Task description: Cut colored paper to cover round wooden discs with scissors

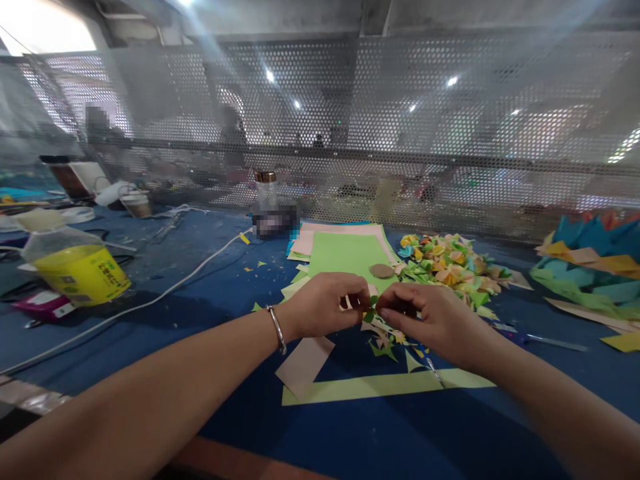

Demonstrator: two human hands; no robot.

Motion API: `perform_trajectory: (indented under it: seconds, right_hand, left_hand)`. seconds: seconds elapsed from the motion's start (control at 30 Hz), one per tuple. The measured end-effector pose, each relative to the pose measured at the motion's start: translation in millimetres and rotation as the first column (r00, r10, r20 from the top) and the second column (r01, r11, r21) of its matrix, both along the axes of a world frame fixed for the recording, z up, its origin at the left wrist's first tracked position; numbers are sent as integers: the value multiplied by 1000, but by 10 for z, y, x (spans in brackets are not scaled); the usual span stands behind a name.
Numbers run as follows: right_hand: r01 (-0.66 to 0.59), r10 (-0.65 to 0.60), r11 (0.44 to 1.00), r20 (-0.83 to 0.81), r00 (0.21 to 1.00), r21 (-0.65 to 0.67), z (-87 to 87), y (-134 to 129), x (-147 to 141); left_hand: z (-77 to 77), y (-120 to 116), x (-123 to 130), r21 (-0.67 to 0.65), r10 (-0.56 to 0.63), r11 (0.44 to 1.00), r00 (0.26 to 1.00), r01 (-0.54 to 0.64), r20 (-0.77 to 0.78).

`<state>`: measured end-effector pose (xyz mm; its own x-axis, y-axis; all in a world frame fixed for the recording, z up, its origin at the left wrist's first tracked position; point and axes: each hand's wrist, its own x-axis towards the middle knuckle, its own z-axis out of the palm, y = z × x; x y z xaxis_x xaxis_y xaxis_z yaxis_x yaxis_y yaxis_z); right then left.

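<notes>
Between my two hands is a small green paper piece (371, 309), partly hidden by the fingers. My left hand (325, 303), with a silver bangle on its wrist, pinches it from the left. From the other side my right hand (440, 323) closes its fingertips on the piece's edge. Below the hands lie small cut paper scraps (383, 340) and a pale pink paper piece (305, 367). A long light green paper strip (360, 388) runs along the front. Just beyond the hands, a brown disc (382, 271) rests on light green sheets (345, 253).
Behind my right hand is a heap of folded paper flowers (450, 263). Layered paper shapes (590, 263) stand far right. At left are a yellow-labelled bottle (83, 273), a white cable (185, 283) and a cup (135, 201). A perforated metal screen (310, 133) closes off the back.
</notes>
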<state>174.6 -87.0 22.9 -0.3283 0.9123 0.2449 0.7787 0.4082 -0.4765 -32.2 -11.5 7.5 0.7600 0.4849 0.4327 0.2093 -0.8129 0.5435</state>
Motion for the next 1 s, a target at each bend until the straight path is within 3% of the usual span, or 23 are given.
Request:
perform_trajectory:
  seconds: [0.7,1.0]
  right_hand:
    - [-5,6,1000,-20,1000,29,-9,-3,-26]
    - [40,-39,999,-108,993,5,-13,-22,-16]
  left_hand:
    - [-25,1,16,16,-13,1000,999,14,-44]
    - [-24,-20,33,-228,30,974,992,-2,121]
